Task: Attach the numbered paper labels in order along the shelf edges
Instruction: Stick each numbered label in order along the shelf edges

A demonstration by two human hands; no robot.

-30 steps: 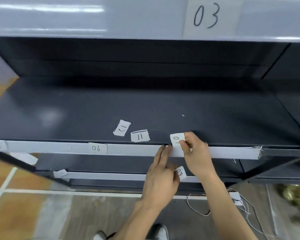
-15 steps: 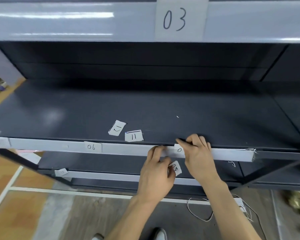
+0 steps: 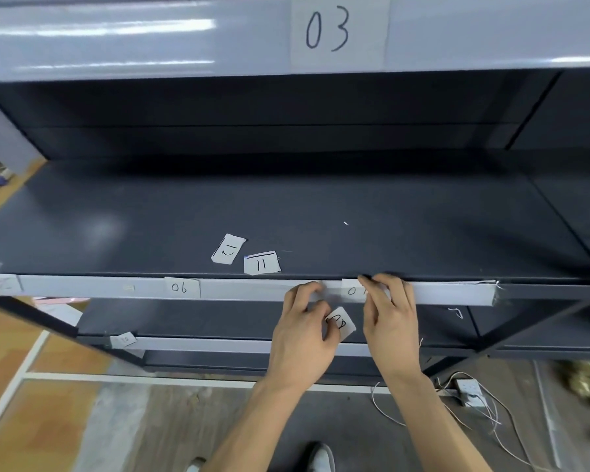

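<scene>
The right hand presses the new label flat against the pale shelf edge. Its fingers bend over the top of the strip and it grips nothing. The second digit is hidden under them. Just left of it, the left hand touches the same edge with its fingertips, while its thumb pinches a spare label between the two hands. Further left of the left hand the 06 label sticks on the edge. Beyond the left fingertips, the 11 label and the 12 label lie loose on the dark shelf.
</scene>
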